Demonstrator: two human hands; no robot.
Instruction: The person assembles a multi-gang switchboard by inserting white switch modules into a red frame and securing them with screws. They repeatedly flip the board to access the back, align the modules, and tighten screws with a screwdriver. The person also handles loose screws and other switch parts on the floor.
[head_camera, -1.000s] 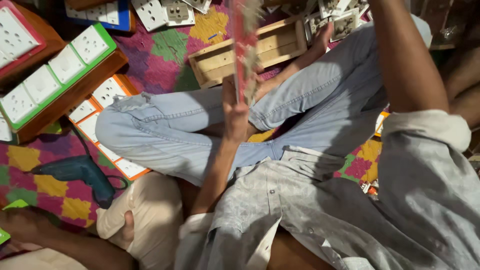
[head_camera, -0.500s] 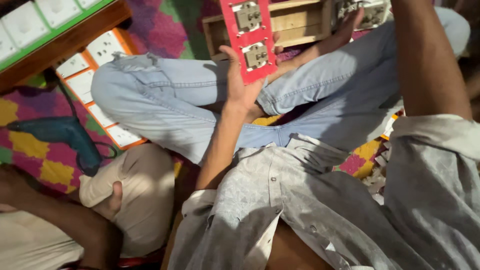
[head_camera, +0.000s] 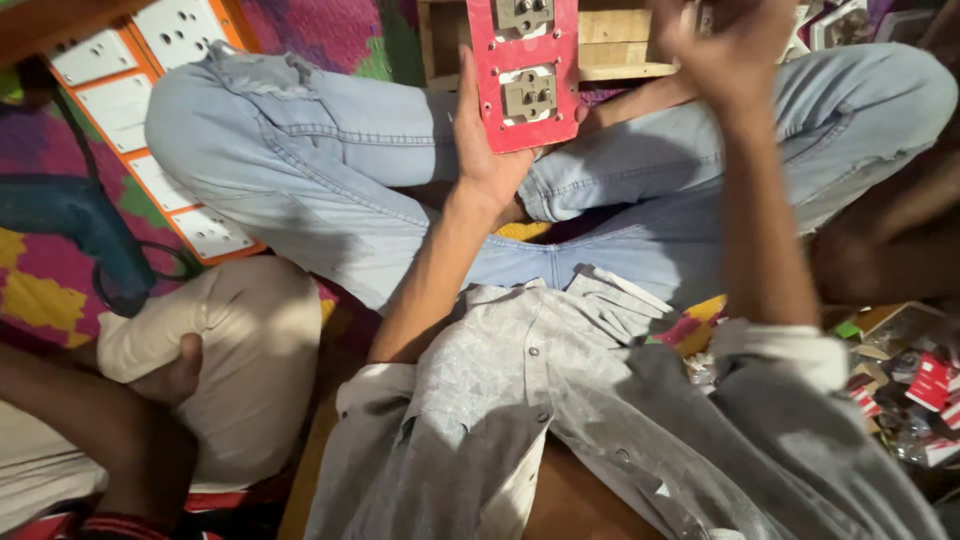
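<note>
My left hand (head_camera: 487, 140) grips a red board (head_camera: 522, 70) along its left edge and holds it upright over my crossed legs in light blue jeans. Two grey socket backs are fitted into the board. My right hand (head_camera: 722, 50) is raised to the right of the board, blurred, with fingers spread and nothing in it. It hangs close to the board's right edge without touching it.
An orange-framed panel of white switch plates (head_camera: 150, 120) lies on the colourful mat at left, beside a teal drill (head_camera: 80, 225). A wooden box (head_camera: 610, 40) sits behind the board. Small red packets (head_camera: 925, 385) lie at right. Another person's beige-trousered knee and arm (head_camera: 160, 390) are at lower left.
The red board has come nearer and lower in my left hand. My right hand has pulled back from the wooden box and risen beside the board.
</note>
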